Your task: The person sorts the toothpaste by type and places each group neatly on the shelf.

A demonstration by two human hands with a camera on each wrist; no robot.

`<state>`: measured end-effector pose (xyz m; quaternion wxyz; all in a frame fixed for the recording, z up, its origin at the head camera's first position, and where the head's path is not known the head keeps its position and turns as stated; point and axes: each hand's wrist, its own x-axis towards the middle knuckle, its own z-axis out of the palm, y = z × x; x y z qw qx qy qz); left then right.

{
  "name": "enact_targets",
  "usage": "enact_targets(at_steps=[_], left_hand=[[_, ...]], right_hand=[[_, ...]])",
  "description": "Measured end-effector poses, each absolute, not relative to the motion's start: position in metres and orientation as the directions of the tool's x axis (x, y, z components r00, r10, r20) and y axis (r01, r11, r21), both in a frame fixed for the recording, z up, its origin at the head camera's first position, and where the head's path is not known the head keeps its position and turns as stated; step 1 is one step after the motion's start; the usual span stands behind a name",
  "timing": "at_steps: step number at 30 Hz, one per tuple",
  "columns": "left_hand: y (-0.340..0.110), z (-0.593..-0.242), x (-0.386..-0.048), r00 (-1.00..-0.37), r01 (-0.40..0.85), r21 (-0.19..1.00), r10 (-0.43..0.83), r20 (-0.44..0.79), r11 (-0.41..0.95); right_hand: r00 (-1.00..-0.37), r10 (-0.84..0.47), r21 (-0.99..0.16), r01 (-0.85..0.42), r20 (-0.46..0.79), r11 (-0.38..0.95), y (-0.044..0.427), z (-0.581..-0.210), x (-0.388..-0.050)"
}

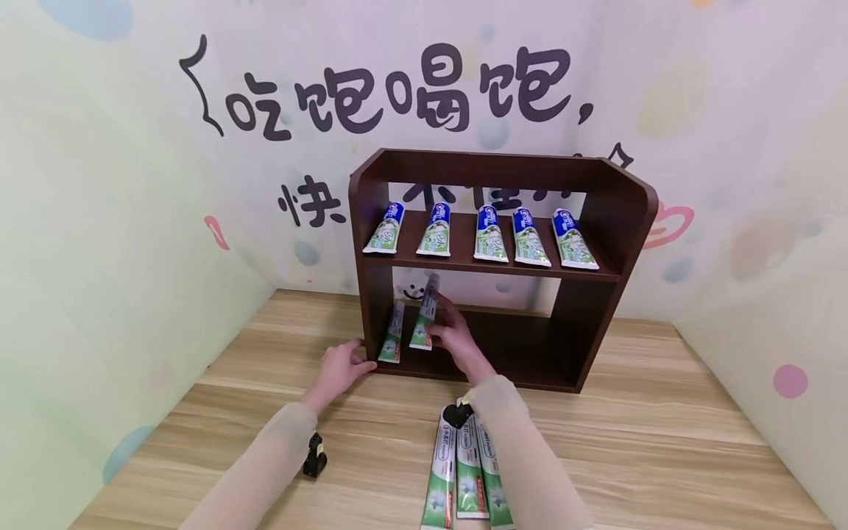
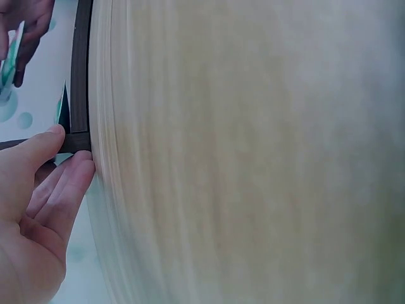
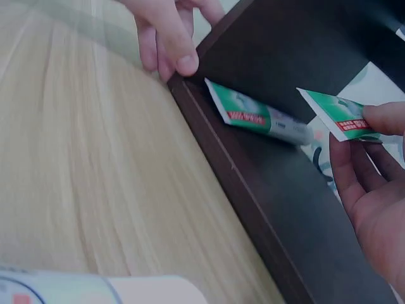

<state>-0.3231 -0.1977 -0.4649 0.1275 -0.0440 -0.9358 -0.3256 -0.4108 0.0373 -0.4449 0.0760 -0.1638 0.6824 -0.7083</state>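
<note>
My right hand (image 1: 457, 340) pinches a green-and-white toothpaste tube (image 1: 424, 318) between thumb and fingers, tilted inside the lower compartment of the dark brown shelf (image 1: 523, 346). In the right wrist view, that held tube (image 3: 335, 115) is raised off the shelf board. Left of it, a second toothpaste tube (image 1: 392, 335) leans at the left wall of the same compartment. With thumb and fingers, my left hand (image 1: 339, 372) grips the shelf's lower front left corner. The left wrist view shows the thumb (image 2: 39, 147) on the corner and the fingers on its outer side.
Several blue-and-green toothpaste tubes (image 1: 490, 235) lie in a row on the upper board. More green-and-white tubes (image 1: 440, 471) lie on the wooden table (image 1: 662, 442) under my right forearm, partly hidden by it. A printed wall sheet (image 1: 132, 184) stands behind and beside the table.
</note>
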Motion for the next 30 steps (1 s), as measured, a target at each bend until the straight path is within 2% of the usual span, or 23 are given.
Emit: enact_targets(at_steps=[7, 16, 23, 30], left_hand=[[-0.197, -0.464, -0.322, -0.962, 0.166, 0.594, -0.002, 0.272, 0.787], [-0.197, -0.462, -0.322, -0.964, 0.165, 0.594, 0.001, 0.267, 0.787], [-0.197, -0.463, -0.322, -0.963, 0.169, 0.591, 0.003, 0.271, 0.789], [-0.197, -0.465, -0.322, -0.960, 0.171, 0.591, 0.000, 0.278, 0.788]], right_hand=[[-0.906, -0.400, -0.989, -0.144, 0.137, -0.012, 0.036, -0.460, -0.416], [-0.901, -0.385, -0.906, -0.319, 0.199, 0.279, 0.036, -0.472, -0.410], [-0.904, -0.384, -0.870, -0.334, 0.187, 0.363, 0.035, -0.473, -0.408], [-0.894, -0.421, -0.860, -0.331, 0.154, 0.390, 0.037, -0.475, -0.409]])
